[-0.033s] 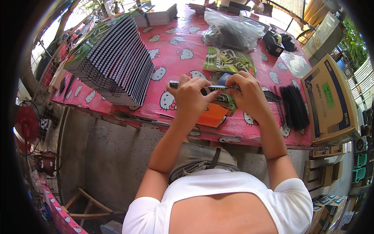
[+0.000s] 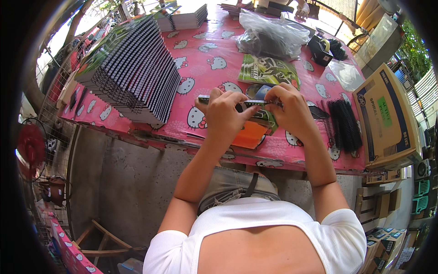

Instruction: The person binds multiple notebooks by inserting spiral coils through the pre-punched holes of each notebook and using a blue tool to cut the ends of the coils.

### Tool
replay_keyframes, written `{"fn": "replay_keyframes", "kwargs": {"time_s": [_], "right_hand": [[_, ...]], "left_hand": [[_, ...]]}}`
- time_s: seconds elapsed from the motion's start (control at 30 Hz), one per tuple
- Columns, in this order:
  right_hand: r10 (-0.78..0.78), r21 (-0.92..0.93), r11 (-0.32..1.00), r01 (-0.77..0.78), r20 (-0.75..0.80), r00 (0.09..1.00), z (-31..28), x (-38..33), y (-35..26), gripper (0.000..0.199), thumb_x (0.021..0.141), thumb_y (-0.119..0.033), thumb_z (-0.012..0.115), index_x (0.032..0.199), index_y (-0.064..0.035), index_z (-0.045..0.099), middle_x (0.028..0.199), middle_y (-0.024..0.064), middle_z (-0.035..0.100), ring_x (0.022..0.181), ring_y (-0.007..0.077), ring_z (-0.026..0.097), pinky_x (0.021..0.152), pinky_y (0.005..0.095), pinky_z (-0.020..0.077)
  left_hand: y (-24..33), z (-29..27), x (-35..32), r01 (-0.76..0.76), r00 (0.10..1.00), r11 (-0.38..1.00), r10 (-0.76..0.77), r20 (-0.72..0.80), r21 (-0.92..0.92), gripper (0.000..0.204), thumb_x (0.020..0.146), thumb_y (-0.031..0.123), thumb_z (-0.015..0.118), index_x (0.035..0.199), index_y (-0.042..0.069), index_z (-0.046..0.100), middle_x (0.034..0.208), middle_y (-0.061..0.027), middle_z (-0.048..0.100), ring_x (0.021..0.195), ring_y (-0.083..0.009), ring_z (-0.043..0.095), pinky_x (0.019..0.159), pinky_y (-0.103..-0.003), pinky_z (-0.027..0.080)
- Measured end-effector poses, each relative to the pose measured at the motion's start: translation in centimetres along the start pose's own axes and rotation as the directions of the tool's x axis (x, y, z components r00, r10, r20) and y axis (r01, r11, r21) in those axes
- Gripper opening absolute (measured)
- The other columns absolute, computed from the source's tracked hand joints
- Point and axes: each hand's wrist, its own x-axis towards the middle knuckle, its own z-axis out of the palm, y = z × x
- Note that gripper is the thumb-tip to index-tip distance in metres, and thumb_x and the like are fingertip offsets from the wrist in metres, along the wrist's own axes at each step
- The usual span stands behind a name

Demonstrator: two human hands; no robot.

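Both my hands pinch the top edge of a spiral-bound notebook (image 2: 270, 119) with a green printed cover, held upright over the table's near edge. My left hand (image 2: 224, 110) closes on its left part, and my right hand (image 2: 291, 106) grips nearer the right end of the dark binding. Much of the notebook is hidden by my fingers. Below it shows an orange sheet or cover (image 2: 248, 136). Just beyond lies a green illustrated notebook (image 2: 269, 69). To the right of my right hand rests a bundle of black binding coils (image 2: 344, 124).
A tall stack of spiral-bound notebooks (image 2: 132, 73) stands on the left of the pink patterned table (image 2: 198, 98). Farther back are a clear plastic bag (image 2: 271, 36), a black tape dispenser (image 2: 320, 51) and more stacked books (image 2: 189, 19). A cardboard box (image 2: 388, 116) borders the right edge.
My hands and the notebook stay almost in place. At the far edge, another person's hand has shifted slightly.
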Motion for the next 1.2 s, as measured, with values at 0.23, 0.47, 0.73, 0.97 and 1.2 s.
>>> {"fn": "replay_keyframes", "kwargs": {"time_s": [0.23, 0.47, 0.73, 0.97, 1.2], "right_hand": [[-0.006, 0.061, 0.998, 0.005, 0.027, 1.000, 0.3, 0.2, 0.1, 0.019, 0.069, -0.003, 0.070, 0.087, -0.0013, 0.063, 0.085, 0.0124, 0.062, 0.083, 0.0303, 0.061, 0.073, 0.0376, 0.0468], [0.014, 0.186, 0.982, -0.034, 0.107, 0.994, 0.1, 1.0, 1.0, 0.016, 0.072, -0.001, 0.070, 0.088, -0.0017, 0.069, 0.082, 0.0115, 0.064, 0.074, 0.0225, 0.062, 0.067, 0.0314, 0.0483], [-0.029, 0.223, 0.975, -0.009, 0.166, 0.986, -0.2, 1.3, 1.9, 0.015, 0.072, -0.001, 0.071, 0.087, -0.0013, 0.070, 0.079, 0.0111, 0.065, 0.072, 0.0188, 0.062, 0.065, 0.0294, 0.0480], [0.005, 0.183, 0.982, -0.041, 0.189, 0.982, -0.8, 1.4, 0.5, 0.015, 0.073, -0.005, 0.070, 0.088, -0.0021, 0.069, 0.081, 0.0137, 0.065, 0.078, 0.0261, 0.062, 0.070, 0.0346, 0.0478], [0.009, 0.098, 0.995, -0.016, 0.071, 0.997, 0.1, 0.4, 0.4, 0.016, 0.074, -0.005, 0.069, 0.090, -0.0030, 0.069, 0.083, 0.0135, 0.064, 0.080, 0.0265, 0.062, 0.073, 0.0342, 0.0479]], "left_hand": [[-0.2, 0.1, -0.6, -0.004, 1.000, 0.996, 0.002, -0.025, -0.089, 0.029, 0.065, 0.041, 0.078, 0.082, 0.019, 0.072, 0.076, 0.0051, 0.065, 0.086, -0.0196, 0.054, 0.084, -0.051, 0.027], [-0.2, 0.3, -0.3, -0.044, 0.996, 0.998, 0.040, -0.076, -0.049, 0.030, 0.059, 0.042, 0.082, 0.076, 0.018, 0.073, 0.074, 0.0041, 0.066, 0.083, -0.0173, 0.054, 0.082, -0.044, 0.027], [-0.3, 0.3, -0.1, -0.044, 0.999, 0.996, 0.041, -0.034, -0.073, 0.028, 0.059, 0.040, 0.082, 0.075, 0.019, 0.073, 0.070, 0.0068, 0.063, 0.083, -0.0157, 0.053, 0.081, -0.043, 0.028], [-0.6, 0.3, 0.4, -0.027, 0.999, 0.987, 0.029, 0.012, -0.159, 0.025, 0.064, 0.037, 0.080, 0.077, 0.017, 0.073, 0.074, 0.0060, 0.065, 0.084, -0.0175, 0.053, 0.087, -0.051, 0.033], [-0.6, 0.3, 0.1, -0.133, 0.988, 0.969, 0.112, -0.109, -0.207, 0.022, 0.066, 0.028, 0.080, 0.080, 0.012, 0.074, 0.071, 0.0005, 0.064, 0.079, -0.0198, 0.050, 0.071, -0.029, 0.044]]}}
